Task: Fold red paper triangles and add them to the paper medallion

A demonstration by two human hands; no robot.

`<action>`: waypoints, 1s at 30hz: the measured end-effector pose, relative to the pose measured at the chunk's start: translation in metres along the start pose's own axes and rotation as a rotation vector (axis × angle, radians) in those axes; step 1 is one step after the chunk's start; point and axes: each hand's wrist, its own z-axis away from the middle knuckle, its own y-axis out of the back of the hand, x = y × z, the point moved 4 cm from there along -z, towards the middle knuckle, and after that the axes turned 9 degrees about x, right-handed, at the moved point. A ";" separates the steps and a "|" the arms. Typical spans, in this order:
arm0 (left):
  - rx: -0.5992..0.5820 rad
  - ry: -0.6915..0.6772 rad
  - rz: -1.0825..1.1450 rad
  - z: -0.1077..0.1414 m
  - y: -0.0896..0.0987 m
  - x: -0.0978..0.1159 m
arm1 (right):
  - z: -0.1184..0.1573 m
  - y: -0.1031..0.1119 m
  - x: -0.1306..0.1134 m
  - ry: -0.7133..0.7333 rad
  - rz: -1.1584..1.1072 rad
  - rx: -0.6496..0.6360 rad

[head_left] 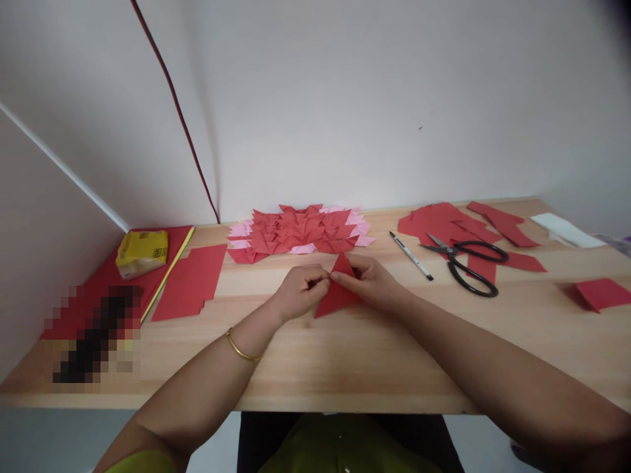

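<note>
A red folded paper triangle (337,303) is held up between my two hands, over the middle of the wooden table. My left hand (304,290) pinches its left edge, with the thumb and fingertips closed together. From the right, my right hand (371,281) grips the same paper, thumb on the near face and the fingers hidden behind it. Just beyond the hands lie rows of red folded paper pieces (300,230), with pink folded paper pieces (362,226) among them.
Black-handled scissors (452,251) and a pen (411,256) lie right, by red paper scraps (431,220). A small red paper piece (604,293) is far right. Left are cut red sheets (190,286), a yellow packet (142,253) and a blurred dark object (98,335).
</note>
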 end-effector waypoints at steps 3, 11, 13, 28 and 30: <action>0.067 0.059 0.007 0.000 0.000 0.000 | 0.002 -0.003 -0.001 -0.027 -0.030 0.037; 0.073 0.097 -0.059 -0.002 0.007 -0.008 | -0.006 0.028 0.018 -0.120 -0.348 0.332; 0.092 0.097 -0.086 -0.003 0.010 -0.010 | -0.008 0.031 0.022 -0.144 -0.433 0.354; 0.133 0.150 0.040 -0.003 0.025 -0.015 | -0.007 0.021 0.027 -0.182 -0.534 0.341; 0.162 0.139 0.045 -0.003 0.026 -0.016 | -0.008 0.020 0.028 -0.201 -0.571 0.335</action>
